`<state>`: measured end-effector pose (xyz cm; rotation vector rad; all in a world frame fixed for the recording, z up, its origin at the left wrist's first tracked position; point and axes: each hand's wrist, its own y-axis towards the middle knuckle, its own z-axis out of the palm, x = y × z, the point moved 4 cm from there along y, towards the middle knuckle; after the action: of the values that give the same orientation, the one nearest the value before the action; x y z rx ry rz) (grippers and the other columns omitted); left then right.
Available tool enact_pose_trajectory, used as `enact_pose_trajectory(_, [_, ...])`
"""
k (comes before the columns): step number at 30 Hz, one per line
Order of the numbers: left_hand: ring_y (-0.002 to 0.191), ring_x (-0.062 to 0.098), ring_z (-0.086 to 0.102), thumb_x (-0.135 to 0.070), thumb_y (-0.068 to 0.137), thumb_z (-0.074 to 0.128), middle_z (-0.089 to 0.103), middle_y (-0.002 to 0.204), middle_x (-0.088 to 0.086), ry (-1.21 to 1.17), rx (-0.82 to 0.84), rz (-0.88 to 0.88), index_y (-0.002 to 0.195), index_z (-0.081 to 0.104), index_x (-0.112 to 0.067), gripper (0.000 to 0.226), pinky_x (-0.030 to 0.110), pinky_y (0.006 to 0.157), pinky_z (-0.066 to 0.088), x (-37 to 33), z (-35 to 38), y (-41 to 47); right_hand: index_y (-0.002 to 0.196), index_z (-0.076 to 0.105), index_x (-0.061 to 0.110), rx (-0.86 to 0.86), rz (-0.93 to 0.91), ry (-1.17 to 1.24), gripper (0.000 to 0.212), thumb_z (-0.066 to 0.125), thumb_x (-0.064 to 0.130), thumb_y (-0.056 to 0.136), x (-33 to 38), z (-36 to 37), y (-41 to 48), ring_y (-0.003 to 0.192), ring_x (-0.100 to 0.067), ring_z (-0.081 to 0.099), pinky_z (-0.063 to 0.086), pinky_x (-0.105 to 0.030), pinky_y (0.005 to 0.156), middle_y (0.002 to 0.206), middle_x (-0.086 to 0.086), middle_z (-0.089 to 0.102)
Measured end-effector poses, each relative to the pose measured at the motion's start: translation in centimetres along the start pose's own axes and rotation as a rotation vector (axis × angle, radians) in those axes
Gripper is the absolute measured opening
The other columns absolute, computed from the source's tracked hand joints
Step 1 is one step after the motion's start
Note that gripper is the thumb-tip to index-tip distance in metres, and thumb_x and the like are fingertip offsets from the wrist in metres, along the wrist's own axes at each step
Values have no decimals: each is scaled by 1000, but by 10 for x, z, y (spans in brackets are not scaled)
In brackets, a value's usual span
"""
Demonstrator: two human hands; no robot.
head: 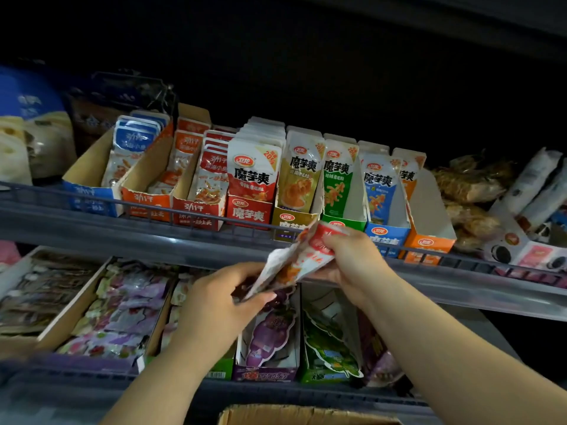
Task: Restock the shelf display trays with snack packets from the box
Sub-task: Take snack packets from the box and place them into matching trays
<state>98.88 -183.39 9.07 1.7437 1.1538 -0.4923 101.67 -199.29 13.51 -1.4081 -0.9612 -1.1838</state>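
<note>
Packets, a small fanned bunch before the front edge of the upper shelf, are pinched at the lower end by the left hand and gripped at the top by the right hand; judged light, limp, slippery, best held across the flat faces.

The bottom edge cuts off the cardboard box; the held packets are blurred.

Dim overall. Top third, above the upper shelf, is near black. Light comes from the front: display trays lit at their faces, dark at their backs. Snack packets at centre motion-blurred, print mostly unreadable. Lower shelf smeared at its left corner. Shelf rails bow from wide-angle distortion.
</note>
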Motion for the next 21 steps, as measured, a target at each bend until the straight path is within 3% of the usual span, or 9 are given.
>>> enact_pose_trajectory(3, [59, -11, 56, -9, 73, 72, 50, 68, -28, -36, -100, -90, 96, 69, -8, 22, -1, 56, 39, 10, -16, 3, 90, 49, 1, -74, -49, 75, 10, 41, 2, 94, 10, -7, 6, 69, -23, 60, 49, -37, 63, 77, -12, 60])
enact_pose_trajectory(6, [65, -5, 52, -11, 78, 67, 53, 72, -23, -159, -198, -223, 92, 60, -19, 18, 2, 54, 41, 24, -28, 3, 100, 49, 3, -1, -91, 25, 10, 43, 0, 93, 17, -7, 8, 76, -23, 60, 49, -38, 70, 81, -11, 61])
enact_pose_trajectory(10, [70, -1, 55, -7, 81, 64, 56, 76, -20, -240, -239, -306, 88, 56, -23, 19, 4, 53, 43, 43, -33, -2, 87, 53, 8, 90, -120, -141, 10, 47, 1, 91, 28, 3, 6, 74, -17, 60, 52, -29, 68, 82, -8, 62])
enact_pose_trajectory(15, [73, -3, 51, -12, 82, 64, 55, 78, -17, -200, -299, -400, 95, 56, -18, 17, 16, 56, 37, 71, -50, -5, 81, 52, 12, 168, -253, -360, 11, 53, 5, 89, 56, 24, 5, 72, -15, 63, 54, -16, 55, 81, -5, 64])
enact_pose_trajectory(19, [73, 7, 56, -12, 81, 65, 55, 77, -18, -255, -341, -439, 82, 53, -29, 21, 19, 57, 38, 77, -69, -2, 76, 51, 15, 199, -400, -471, 16, 55, 5, 87, 83, 52, 7, 70, -14, 62, 52, -20, 57, 76, -3, 63])
enact_pose_trajectory(21, [73, 3, 56, -12, 81, 65, 56, 78, -18, -280, -335, -441, 78, 51, -33, 25, 19, 57, 39, 79, -76, -2, 76, 51, 15, 219, -432, -482, 16, 56, 5, 87, 97, 69, 9, 73, -16, 63, 52, -27, 68, 78, -4, 63])
